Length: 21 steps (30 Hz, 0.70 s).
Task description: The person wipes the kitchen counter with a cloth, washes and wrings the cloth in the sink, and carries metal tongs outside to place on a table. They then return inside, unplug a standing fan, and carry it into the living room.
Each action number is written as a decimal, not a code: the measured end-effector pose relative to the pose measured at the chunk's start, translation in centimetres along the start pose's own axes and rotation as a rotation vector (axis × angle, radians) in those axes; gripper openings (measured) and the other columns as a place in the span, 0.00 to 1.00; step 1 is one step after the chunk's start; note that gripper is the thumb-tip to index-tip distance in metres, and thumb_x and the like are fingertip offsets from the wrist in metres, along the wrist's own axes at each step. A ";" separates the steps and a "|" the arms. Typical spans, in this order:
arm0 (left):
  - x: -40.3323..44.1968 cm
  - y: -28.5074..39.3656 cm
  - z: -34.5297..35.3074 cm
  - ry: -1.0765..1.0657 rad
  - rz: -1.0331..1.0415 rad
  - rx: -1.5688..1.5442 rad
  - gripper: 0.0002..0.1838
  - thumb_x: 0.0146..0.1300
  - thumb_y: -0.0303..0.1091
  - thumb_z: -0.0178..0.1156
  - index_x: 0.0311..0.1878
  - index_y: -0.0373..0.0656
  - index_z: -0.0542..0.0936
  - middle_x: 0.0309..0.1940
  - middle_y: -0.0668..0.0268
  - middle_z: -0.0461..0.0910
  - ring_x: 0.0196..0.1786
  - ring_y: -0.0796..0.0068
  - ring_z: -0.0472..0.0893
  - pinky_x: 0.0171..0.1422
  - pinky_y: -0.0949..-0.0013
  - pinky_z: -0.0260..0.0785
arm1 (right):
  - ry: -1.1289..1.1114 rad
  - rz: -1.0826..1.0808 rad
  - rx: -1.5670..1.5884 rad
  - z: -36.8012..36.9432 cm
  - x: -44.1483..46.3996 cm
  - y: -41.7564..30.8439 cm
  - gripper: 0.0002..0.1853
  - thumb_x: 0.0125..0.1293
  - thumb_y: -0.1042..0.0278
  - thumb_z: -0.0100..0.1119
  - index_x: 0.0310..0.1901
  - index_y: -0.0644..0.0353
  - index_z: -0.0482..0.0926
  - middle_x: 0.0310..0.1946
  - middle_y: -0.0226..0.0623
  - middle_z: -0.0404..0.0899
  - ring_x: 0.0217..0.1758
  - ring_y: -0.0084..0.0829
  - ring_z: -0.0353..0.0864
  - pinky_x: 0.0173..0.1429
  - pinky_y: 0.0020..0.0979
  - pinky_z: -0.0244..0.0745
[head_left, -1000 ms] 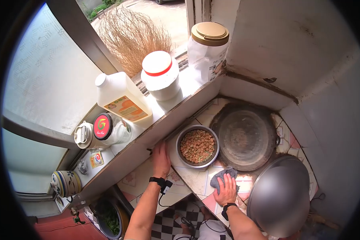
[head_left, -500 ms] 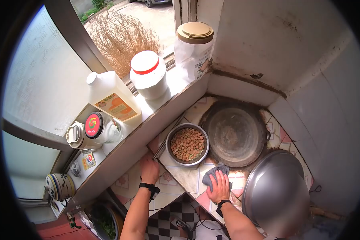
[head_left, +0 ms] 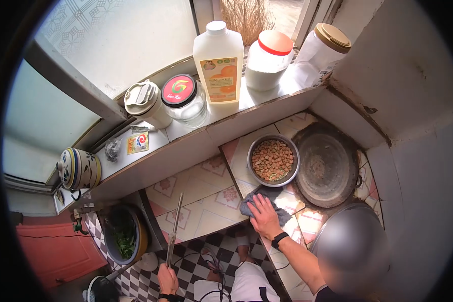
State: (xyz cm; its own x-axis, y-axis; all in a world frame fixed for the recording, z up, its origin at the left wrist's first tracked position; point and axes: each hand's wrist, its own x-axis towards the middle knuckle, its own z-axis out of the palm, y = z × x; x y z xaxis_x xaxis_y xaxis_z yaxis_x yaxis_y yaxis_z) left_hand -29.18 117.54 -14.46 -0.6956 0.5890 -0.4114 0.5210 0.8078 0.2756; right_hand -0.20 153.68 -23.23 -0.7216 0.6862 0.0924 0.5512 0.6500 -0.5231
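My left hand (head_left: 168, 280), at the bottom of the view, is closed around one end of long metal tongs (head_left: 174, 226). Their tips point up, in front of the lower tiled ledge (head_left: 196, 194). On the raised tiled counter, my right hand (head_left: 265, 217) presses down on a crumpled grey cloth (head_left: 282, 212), fingers spread over it. Just beyond the cloth is a metal bowl (head_left: 250, 173) filled with small brown chunks. To the bowl's right, a large blackened wok (head_left: 329, 168) is set into the counter.
A big domed metal lid (head_left: 355, 241) lies near my right forearm. Along the windowsill stand a white jug (head_left: 219, 80), several jars and a painted pot (head_left: 79, 171). A bucket of greens (head_left: 123, 241) is at lower left, beside a red cabinet (head_left: 55, 251).
My left hand has lifted the tongs from beside the bowl and brought them down toward me. My right hand and the cloth have moved slightly left on the counter. The view has swung left.
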 end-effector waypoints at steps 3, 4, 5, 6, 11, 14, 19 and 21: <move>-6.0 -4.2 -0.8 0.029 -0.048 0.061 0.09 0.70 0.29 0.48 0.44 0.31 0.71 0.33 0.46 0.75 0.38 0.43 0.76 0.45 0.49 0.68 | 0.118 0.079 -0.022 3.1 7.6 -1.6 0.35 0.59 0.67 0.66 0.70 0.60 0.71 0.76 0.54 0.60 0.81 0.53 0.55 0.83 0.53 0.53; -7.5 -4.0 -1.5 0.056 -0.108 -0.007 0.07 0.69 0.29 0.48 0.40 0.33 0.69 0.31 0.43 0.72 0.37 0.37 0.73 0.44 0.45 0.65 | 0.136 0.142 -0.036 4.0 9.9 -2.2 0.35 0.59 0.67 0.66 0.70 0.61 0.70 0.77 0.56 0.58 0.82 0.54 0.53 0.83 0.54 0.51; -8.6 -4.2 -1.9 0.083 -0.164 -0.076 0.07 0.69 0.28 0.47 0.36 0.35 0.67 0.29 0.40 0.70 0.36 0.30 0.70 0.42 0.42 0.62 | 0.188 0.173 -0.021 4.5 11.9 -3.1 0.35 0.59 0.70 0.63 0.70 0.64 0.68 0.76 0.60 0.58 0.81 0.58 0.52 0.83 0.57 0.49; -9.7 -6.3 -1.3 0.139 -0.070 0.049 0.08 0.72 0.29 0.46 0.39 0.35 0.69 0.29 0.49 0.72 0.32 0.45 0.73 0.40 0.51 0.64 | 0.171 0.158 -0.007 5.3 13.4 -3.6 0.35 0.59 0.70 0.63 0.70 0.64 0.68 0.76 0.60 0.58 0.81 0.58 0.52 0.83 0.57 0.49; -14.4 -7.6 -0.7 0.092 -0.380 -0.075 0.24 0.79 0.41 0.45 0.61 0.26 0.74 0.52 0.34 0.78 0.53 0.29 0.74 0.62 0.43 0.66 | 0.290 0.070 -0.047 9.5 15.9 -6.3 0.28 0.58 0.80 0.58 0.64 0.66 0.74 0.73 0.55 0.65 0.78 0.55 0.60 0.80 0.56 0.56; -15.8 -10.7 2.4 0.111 -0.402 -0.160 0.24 0.79 0.41 0.47 0.62 0.26 0.74 0.54 0.34 0.78 0.55 0.31 0.75 0.60 0.43 0.67 | 0.301 -0.049 -0.114 12.0 14.3 -6.9 0.29 0.56 0.79 0.60 0.64 0.64 0.75 0.72 0.52 0.66 0.77 0.53 0.62 0.79 0.54 0.58; -17.4 -12.3 3.7 0.128 -0.343 -0.081 0.21 0.78 0.39 0.48 0.60 0.28 0.75 0.48 0.36 0.80 0.50 0.34 0.77 0.56 0.45 0.68 | -0.028 0.202 -0.161 19.5 11.5 -4.2 0.33 0.68 0.61 0.56 0.73 0.64 0.66 0.60 0.53 0.72 0.68 0.54 0.67 0.79 0.58 0.53; -18.7 -13.6 4.3 0.088 -0.400 -0.126 0.20 0.78 0.38 0.48 0.58 0.28 0.75 0.46 0.37 0.79 0.47 0.35 0.76 0.54 0.46 0.68 | 0.003 0.194 -0.138 21.7 12.8 -5.6 0.33 0.68 0.61 0.56 0.73 0.64 0.66 0.57 0.53 0.73 0.66 0.54 0.67 0.78 0.58 0.54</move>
State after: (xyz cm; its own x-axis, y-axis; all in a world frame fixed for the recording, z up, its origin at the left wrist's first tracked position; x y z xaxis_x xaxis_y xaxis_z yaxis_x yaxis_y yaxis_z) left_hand -21.16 95.44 -14.21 -0.8728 0.2244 -0.4334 0.1413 0.9662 0.2157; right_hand -21.63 151.76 -37.55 -0.5955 0.8034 0.0040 0.7316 0.5444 -0.4104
